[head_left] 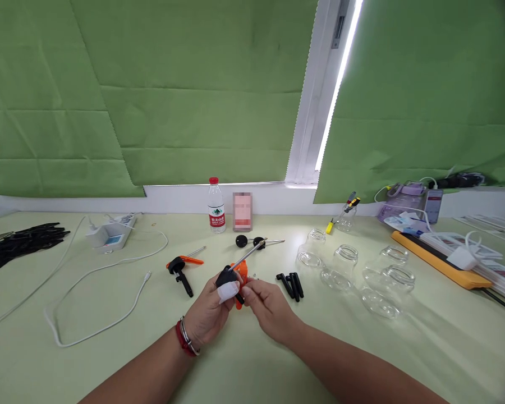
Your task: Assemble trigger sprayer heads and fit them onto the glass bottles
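Note:
Close in front of me, my left hand (pixel 212 308) is wrapped round a black and orange part with a metal rod (pixel 249 255). Its rod slants up to the right, and white tape or paper shows at my thumb. My right hand (pixel 271 308) pinches the orange piece (pixel 240 273) and the black stub at its lower side; the fingertips hide what else may be there. To the left lies a similar black and orange part (pixel 180 267). Several short black sleeves (pixel 295 286) lie right of my hands. Behind them rest two black knobs with metal rods (pixel 242 241).
Several clear glass jars (pixel 339 269) stand at right, with a yellow-handled tool (pixel 329 226) behind. A red-capped water bottle (pixel 216 207) stands near the wall. A white cable (pixel 122 320) loops across the left from a power strip (pixel 113 233). An orange-black bar (pixel 441 261) lies far right.

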Motion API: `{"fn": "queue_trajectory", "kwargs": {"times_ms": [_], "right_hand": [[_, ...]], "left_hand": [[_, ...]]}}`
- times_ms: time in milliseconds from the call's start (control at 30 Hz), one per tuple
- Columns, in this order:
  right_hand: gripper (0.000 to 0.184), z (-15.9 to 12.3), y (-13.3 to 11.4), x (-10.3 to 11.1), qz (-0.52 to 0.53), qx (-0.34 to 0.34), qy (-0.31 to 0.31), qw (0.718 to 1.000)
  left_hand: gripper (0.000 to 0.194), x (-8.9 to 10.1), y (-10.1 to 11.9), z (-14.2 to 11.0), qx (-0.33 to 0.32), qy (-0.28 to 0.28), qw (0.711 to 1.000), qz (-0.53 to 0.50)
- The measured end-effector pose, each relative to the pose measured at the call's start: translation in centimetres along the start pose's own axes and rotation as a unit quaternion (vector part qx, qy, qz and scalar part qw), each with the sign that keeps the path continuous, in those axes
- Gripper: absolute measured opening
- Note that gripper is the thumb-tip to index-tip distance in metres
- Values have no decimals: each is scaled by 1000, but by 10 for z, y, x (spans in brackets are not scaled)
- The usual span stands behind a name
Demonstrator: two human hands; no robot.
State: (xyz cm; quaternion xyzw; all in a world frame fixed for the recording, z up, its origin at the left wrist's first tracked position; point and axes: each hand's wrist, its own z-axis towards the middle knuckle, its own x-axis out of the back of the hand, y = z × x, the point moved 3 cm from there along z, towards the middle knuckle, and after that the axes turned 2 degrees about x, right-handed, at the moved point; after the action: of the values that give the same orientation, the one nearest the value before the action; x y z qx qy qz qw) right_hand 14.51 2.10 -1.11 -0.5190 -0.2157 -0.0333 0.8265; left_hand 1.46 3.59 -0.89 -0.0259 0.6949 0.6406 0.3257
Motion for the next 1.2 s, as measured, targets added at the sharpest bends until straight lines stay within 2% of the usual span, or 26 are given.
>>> {"fn": "queue_trajectory", "kwargs": {"times_ms": [100,200,300,433,500,600,700,767,833,1033,1100,1200], "right_hand": [[26,1,13,-2,62,-37,36,997],[22,2,22,-4,115,-76,67,988],[27,4,23,-4,179,-108,67,976],[29,7,18,6,189,-149,56,969],[30,9,17,16,191,-158,73,966],[28,13,19,35,219,-145,140,955],[24,15,21,53,307,-137,192,922],[23,15,20,59,384,-135,179,896],[26,13,19,60,441,-138,140,876],[27,9,18,44,490,-155,23,857],[26,10,18,42,499,-150,22,853],[25,10,18,45,510,-141,56,847]], "left_hand": [[10,-2,1,-1,-13,-3,1000,6],[18,-4,2,-3,-31,-14,999,10],[27,-7,0,-5,-22,-46,998,25],[34,-8,0,-5,-24,-69,997,26],[33,-4,0,-3,-26,-50,998,12],[22,5,1,0,-28,-2,1000,-12],[16,13,1,3,-17,32,999,-24],[16,15,1,4,-10,36,999,-20],[16,15,1,5,-6,27,999,-16],[22,10,-1,5,10,7,1000,-9],[23,9,-1,5,12,2,1000,-7],[20,10,-1,5,11,9,1000,-9]]}}
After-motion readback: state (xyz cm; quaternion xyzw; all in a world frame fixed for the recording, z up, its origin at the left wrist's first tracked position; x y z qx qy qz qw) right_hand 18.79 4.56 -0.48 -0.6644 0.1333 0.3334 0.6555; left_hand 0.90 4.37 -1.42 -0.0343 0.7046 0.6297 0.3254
